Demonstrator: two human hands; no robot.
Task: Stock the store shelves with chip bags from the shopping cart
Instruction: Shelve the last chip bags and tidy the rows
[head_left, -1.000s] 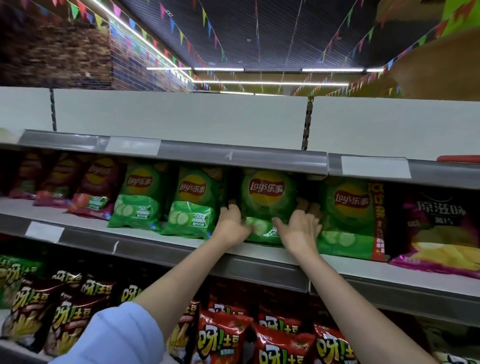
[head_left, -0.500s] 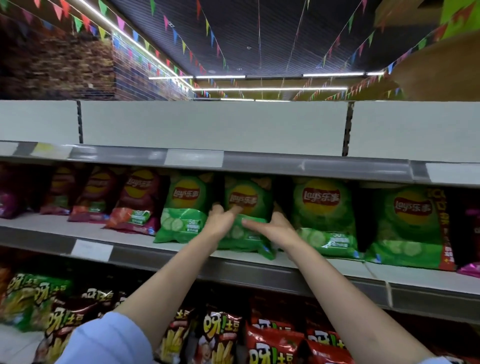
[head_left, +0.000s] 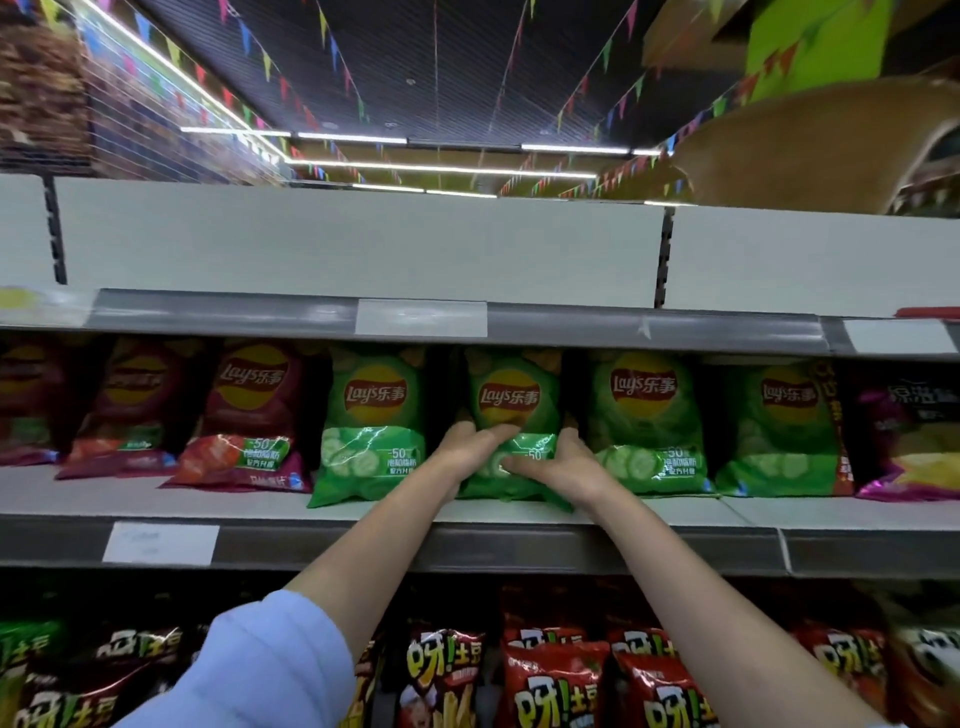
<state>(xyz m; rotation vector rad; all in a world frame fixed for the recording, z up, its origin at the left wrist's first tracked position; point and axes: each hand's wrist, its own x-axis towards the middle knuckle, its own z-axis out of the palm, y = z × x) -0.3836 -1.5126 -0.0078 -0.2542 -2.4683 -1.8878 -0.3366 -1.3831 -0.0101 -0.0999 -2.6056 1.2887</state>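
Both my hands are on one green chip bag (head_left: 511, 415), second from the left in the green row on the middle shelf (head_left: 363, 540). Bag stands upright, bottom edge on the shelf board near the front lip.

My left hand (head_left: 470, 447) is wrapped round the bag's lower left side, thumb across the front just under the logo. My right hand (head_left: 563, 462) grips the lower right side, fingers laid over the front panel near the "-50" print. The two hands nearly meet at the bag's centre.

Neighbours: another green bag (head_left: 371, 426) just to the left, leaning forward a bit, and two more green bags (head_left: 647, 421) to the right, close beside my right hand. Red-maroon bags (head_left: 249, 415) fill the left part of the same shelf; a purple bag (head_left: 914, 441) sits at far right.

Lower shelf: red and dark bags (head_left: 558, 686) with yellow lettering. Top shelf (head_left: 415, 317) above carries blank price tags. Light blue sleeve (head_left: 260, 670) on my left arm, near bottom.
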